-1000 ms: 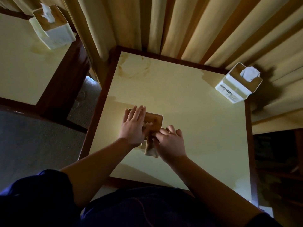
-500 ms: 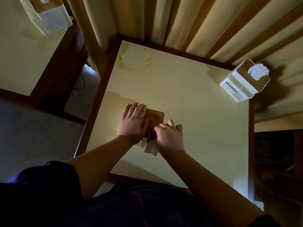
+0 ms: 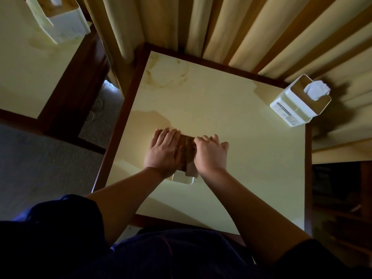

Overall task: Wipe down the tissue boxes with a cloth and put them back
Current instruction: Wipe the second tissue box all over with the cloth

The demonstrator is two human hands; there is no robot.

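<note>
Tissue box under work (image 3: 183,179): white body with a brown wooden top, standing on the pale yellow table (image 3: 231,125) near its left-centre, close to the person's edge. Most of the top is covered by both hands; only a strip of brown between them and the white near corner remain visible.

Left hand (image 3: 164,151): laid flat on the left part of the box top, fingers straight and together, pointing away from the person. It grips nothing.

Right hand (image 3: 211,153): fingers curled over the right part of the box top, clamped on a cloth (image 3: 190,170). A pale fold of that cloth hangs below the hand, over the near side of the box. How much cloth lies under the palm cannot be told.

Second tissue box (image 3: 298,104): white, with a white tissue standing up from its top, at the far right corner of the same table, well apart from the hands.

Third tissue box (image 3: 62,27): white, on a separate table (image 3: 26,63) at upper left.

Striped curtains (image 3: 231,27) hang behind both tables. Grey carpet (image 3: 40,168) at left
</note>
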